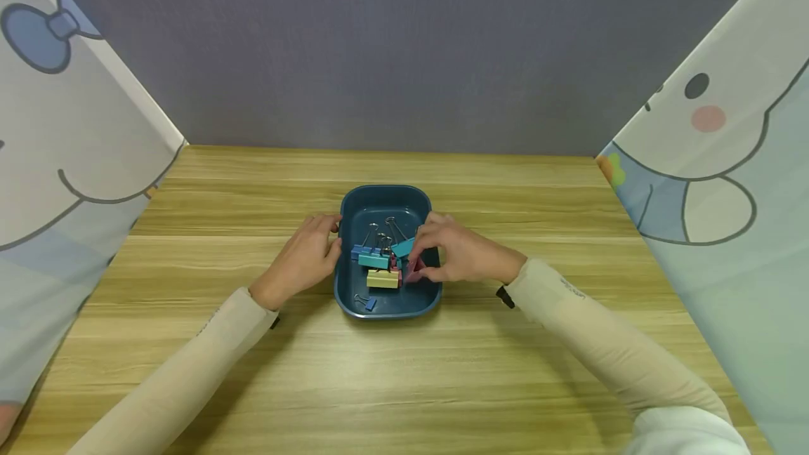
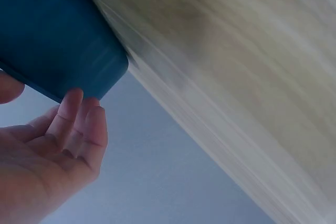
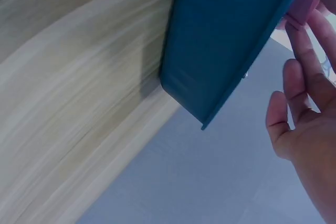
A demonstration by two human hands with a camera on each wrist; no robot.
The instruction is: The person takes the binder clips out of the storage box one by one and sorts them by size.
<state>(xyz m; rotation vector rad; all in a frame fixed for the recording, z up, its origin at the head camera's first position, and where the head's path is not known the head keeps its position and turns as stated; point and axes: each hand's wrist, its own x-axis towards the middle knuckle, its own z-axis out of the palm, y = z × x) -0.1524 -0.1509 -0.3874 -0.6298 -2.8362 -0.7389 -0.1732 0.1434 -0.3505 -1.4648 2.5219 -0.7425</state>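
A dark blue plastic tray (image 1: 385,314) stands on the wooden table, with several coloured binder clips inside. Over its right side, my right hand (image 1: 464,251) pinches a pink binder clip (image 1: 413,271) between thumb and fingers. The same pink clip (image 3: 303,6) shows above the rim in the right wrist view. On the opposite side, my left hand (image 1: 306,255) rests its loosely bent fingertips against the tray's outer wall. Near the pink clip lie a yellow binder clip (image 1: 383,279), a teal one (image 1: 374,260) and a small blue one (image 1: 370,304).
The wooden table (image 1: 392,385) extends around the tray on all sides. A grey panel (image 1: 392,48) rises behind it. Cartoon-printed sheets (image 1: 82,125) border the table at left and right.
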